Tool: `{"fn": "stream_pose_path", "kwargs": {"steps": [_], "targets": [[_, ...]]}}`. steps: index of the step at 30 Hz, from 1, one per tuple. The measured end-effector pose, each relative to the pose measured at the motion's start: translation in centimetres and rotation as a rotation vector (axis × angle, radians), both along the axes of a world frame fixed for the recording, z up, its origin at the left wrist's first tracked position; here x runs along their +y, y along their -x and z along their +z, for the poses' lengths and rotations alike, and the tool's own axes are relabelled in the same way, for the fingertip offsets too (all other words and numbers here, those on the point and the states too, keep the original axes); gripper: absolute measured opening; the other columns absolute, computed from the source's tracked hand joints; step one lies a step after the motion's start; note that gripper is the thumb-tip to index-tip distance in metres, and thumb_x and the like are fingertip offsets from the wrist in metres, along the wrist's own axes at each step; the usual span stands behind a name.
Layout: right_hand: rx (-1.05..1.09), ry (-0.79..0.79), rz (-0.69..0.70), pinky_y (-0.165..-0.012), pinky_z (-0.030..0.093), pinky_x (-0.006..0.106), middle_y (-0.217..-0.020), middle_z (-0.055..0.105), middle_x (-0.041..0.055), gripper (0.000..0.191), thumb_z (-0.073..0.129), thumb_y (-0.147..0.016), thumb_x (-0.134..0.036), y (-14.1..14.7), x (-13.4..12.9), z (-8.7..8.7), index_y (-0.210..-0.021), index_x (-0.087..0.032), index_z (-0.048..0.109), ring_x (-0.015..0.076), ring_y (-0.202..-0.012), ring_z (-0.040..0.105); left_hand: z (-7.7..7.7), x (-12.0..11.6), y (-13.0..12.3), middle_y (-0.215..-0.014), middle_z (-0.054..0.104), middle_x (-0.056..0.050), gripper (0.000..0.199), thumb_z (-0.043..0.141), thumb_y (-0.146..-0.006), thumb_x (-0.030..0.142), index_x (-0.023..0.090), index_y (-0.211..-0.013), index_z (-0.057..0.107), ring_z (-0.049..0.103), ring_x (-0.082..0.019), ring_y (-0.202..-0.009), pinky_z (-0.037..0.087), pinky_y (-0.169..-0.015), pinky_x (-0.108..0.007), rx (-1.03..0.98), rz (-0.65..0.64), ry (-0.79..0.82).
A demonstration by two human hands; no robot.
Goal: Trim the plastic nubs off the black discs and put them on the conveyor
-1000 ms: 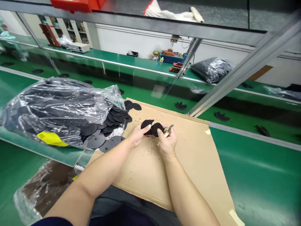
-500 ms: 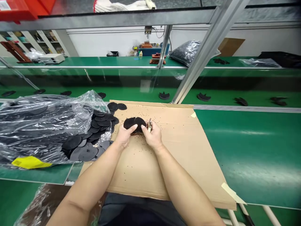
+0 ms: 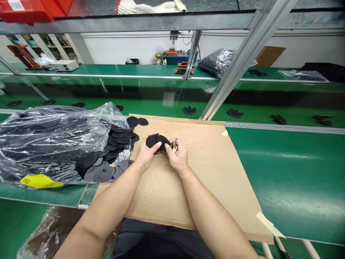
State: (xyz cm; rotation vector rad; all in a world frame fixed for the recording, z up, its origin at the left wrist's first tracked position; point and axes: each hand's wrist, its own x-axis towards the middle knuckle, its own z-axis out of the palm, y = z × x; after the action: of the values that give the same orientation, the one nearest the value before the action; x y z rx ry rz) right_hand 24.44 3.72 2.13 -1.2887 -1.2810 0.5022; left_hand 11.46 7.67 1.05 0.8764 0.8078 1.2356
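Observation:
My left hand [image 3: 146, 155] is closed on a small fanned stack of black discs [image 3: 158, 139], its thumb pressed on top. My right hand [image 3: 179, 156] pinches the right edge of the same discs. Also in the right hand is a small pair of metal nippers [image 3: 175, 144] with pale handles, partly hidden by the fingers. Both hands are above a brown cardboard sheet [image 3: 210, 172], sprinkled with tiny black crumbs around them. To the left, a pile of black discs [image 3: 118, 138] spills from a clear plastic bag [image 3: 51, 140].
A metal post [image 3: 237, 61] slants up behind the cardboard. On the green conveyor belt [image 3: 161, 108] beyond lie several separate black pieces [image 3: 235, 113]. A yellow label [image 3: 41, 181] is on the bag. A red bin [image 3: 35, 10] stands on the upper shelf, left of a white glove [image 3: 148, 7].
The view has shifted slightly, so everything sits a little further right. Both hands keep hold of the discs, which look slightly more fanned out; the nippers stay in the right hand.

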Motion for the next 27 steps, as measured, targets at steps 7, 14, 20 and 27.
{"fn": "stream_pose_path", "kwargs": {"steps": [7,14,20,27], "targets": [[0.013,0.069,0.005,-0.061,0.043,0.027,-0.065,0.054,-0.0031,0.016,0.059,-0.080,-0.036,-0.16,0.24,-0.19,-0.081,-0.020,0.054,0.0126,-0.058,0.049,0.45,-0.32,0.22,-0.108,0.069,-0.011,0.040,0.079,-0.065,0.025,0.012,-0.102,0.068,0.063,-0.022,-0.101,0.045,-0.098,-0.042,-0.039,-0.102,-0.057],[0.016,0.077,0.014,-0.062,0.043,0.027,-0.067,0.055,-0.0030,0.018,0.059,-0.080,-0.037,-0.18,0.31,-0.23,-0.082,-0.020,0.054,0.0123,-0.059,0.049,0.59,-0.38,0.21,-0.107,0.069,-0.010,0.044,0.082,-0.061,0.025,0.014,-0.101,0.068,0.063,-0.023,-0.102,0.044,-0.100,-0.042,-0.053,-0.125,-0.071],[0.055,0.063,0.040,-0.062,0.043,0.027,-0.069,0.055,-0.0031,0.017,0.061,-0.079,-0.036,-0.06,0.36,-0.40,-0.082,-0.020,0.054,0.0119,-0.060,0.049,0.72,-0.47,0.14,-0.102,0.071,-0.010,0.041,0.082,-0.062,0.026,0.013,-0.098,0.069,0.064,-0.023,-0.098,0.046,-0.097,-0.043,-0.030,-0.082,-0.043],[0.099,0.132,0.029,-0.060,0.042,0.026,-0.065,0.053,-0.0040,0.022,0.062,-0.077,-0.039,0.18,0.28,-0.27,-0.082,-0.020,0.055,0.0118,-0.058,0.048,0.65,-0.48,0.04,-0.103,0.071,-0.009,0.041,0.081,-0.062,0.027,0.013,-0.098,0.069,0.064,-0.023,-0.099,0.046,-0.097,-0.042,-0.030,-0.056,-0.042]]}}
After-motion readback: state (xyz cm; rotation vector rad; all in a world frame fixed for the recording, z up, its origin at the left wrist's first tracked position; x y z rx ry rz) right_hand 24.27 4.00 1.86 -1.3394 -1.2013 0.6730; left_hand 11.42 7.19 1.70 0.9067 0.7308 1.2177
